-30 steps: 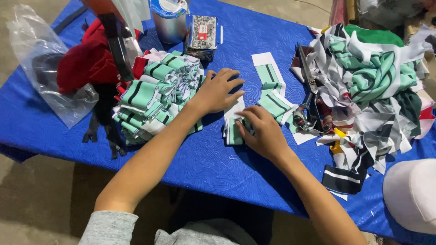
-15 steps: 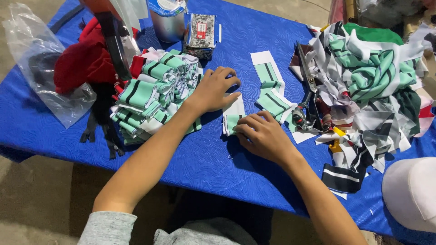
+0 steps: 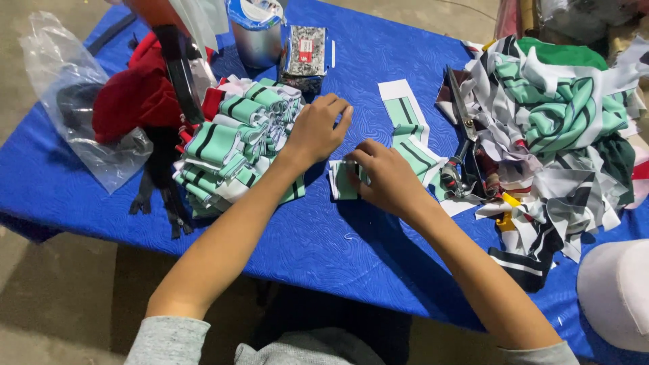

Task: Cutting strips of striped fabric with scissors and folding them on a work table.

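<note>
Folded fabric strip point(image 3: 343, 180) — mint green with a dark stripe and white edging — lies flat on the bench point(image 3: 318, 250), just right of the big stack of folded strips point(image 3: 233, 145). The right hand point(image 3: 387, 177) rests on top of it, fingers curled and pressing it down, thumb and forefinger pinching its near edge. The left hand point(image 3: 318, 130) lies between the stack and the strip, palm down, fingers loosely spread and gripping nothing, its heel touching the stack's right side.

The stack itself is a heap of the same mint, white and black pieces, piled unevenly and leaning. Beyond the strip, further from the stack, more flat pieces point(image 3: 405, 128) of the same cloth lie spread out, and past those a pair of scissors point(image 3: 461, 145) sits at the edge of a tangled mound of offcuts point(image 3: 561, 128) — green, white and black.

Behind the stack stand a small patterned box point(image 3: 304, 57) and a metal can point(image 3: 255, 30). To the stack's left are red cloth point(image 3: 132, 101), black zippers point(image 3: 162, 192) and a clear plastic bag point(image 3: 64, 101). The bench wears a bright blue textured cover, and bare concrete floor point(image 3: 47, 297) shows below.
</note>
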